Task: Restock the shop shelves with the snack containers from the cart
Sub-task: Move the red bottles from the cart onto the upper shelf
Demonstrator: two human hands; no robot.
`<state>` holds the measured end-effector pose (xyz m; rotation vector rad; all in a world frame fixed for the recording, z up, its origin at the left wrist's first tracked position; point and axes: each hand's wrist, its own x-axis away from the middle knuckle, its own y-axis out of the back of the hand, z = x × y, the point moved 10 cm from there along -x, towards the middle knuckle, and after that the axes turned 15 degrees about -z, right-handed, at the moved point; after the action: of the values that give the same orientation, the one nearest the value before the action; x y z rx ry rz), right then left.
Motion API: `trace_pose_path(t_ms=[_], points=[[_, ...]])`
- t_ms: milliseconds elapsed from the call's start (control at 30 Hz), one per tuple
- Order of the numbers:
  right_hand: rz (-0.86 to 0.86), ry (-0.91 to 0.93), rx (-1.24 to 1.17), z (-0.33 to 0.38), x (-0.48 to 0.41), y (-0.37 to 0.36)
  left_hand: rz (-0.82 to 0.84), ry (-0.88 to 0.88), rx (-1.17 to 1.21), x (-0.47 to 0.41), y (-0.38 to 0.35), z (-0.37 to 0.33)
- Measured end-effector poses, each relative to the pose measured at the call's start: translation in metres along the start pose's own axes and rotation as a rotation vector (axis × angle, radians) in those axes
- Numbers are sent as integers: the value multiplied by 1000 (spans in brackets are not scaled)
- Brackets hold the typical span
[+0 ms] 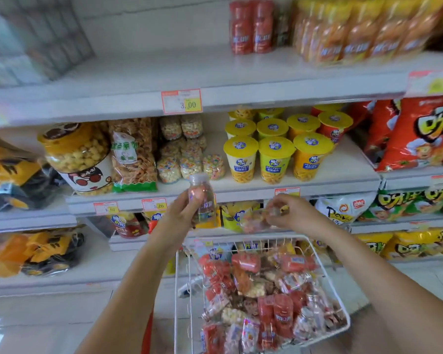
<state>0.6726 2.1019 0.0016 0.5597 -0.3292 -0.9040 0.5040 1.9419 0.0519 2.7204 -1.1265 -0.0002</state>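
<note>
My left hand grips a small clear snack bottle with a pale cap, held upright in front of the middle shelf. My right hand holds a second clear snack container, tilted on its side, just right of the first. Below both hands is the white wire cart basket, holding several red-labelled and clear snack bottles. Similar clear bottles of coloured puffs stand stacked on the middle shelf behind the held bottle.
Yellow-lidded snack cups stand right of the stacked bottles, a big jar of puffs and a bagged snack to the left. The top shelf holds red canisters. Chip bags fill the right and lower shelves.
</note>
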Motion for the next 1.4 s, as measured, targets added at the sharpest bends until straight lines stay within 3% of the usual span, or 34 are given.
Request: trace_pose_path(t_ms=[100,267,567,667,833,1067,1233,1400], points=[[-44,142,-141,80,-2,72,-53,-228,23,-20,2,-79],[-270,390,-162,180,-16,168,-92,-404,152,-63,-5,-186],[-464,568,43,268,-52,229,-110,-499,41,-135,-49,-289],[-505,588,235,283,-73,227,-124,-488,-27,-161,-63,-298],[-411,500,515,285,-109,211,-133,-451,-142,-192,-84,-289],[-314,328,671,275,-147,214,-60,-439,-215,-203,-113,-275],[-280,376,722,279,-147,219,40,-502,-210,-199,-138,-280],[-301,469,631,283,-141,228,8,-468,-247,-208,-137,-277]])
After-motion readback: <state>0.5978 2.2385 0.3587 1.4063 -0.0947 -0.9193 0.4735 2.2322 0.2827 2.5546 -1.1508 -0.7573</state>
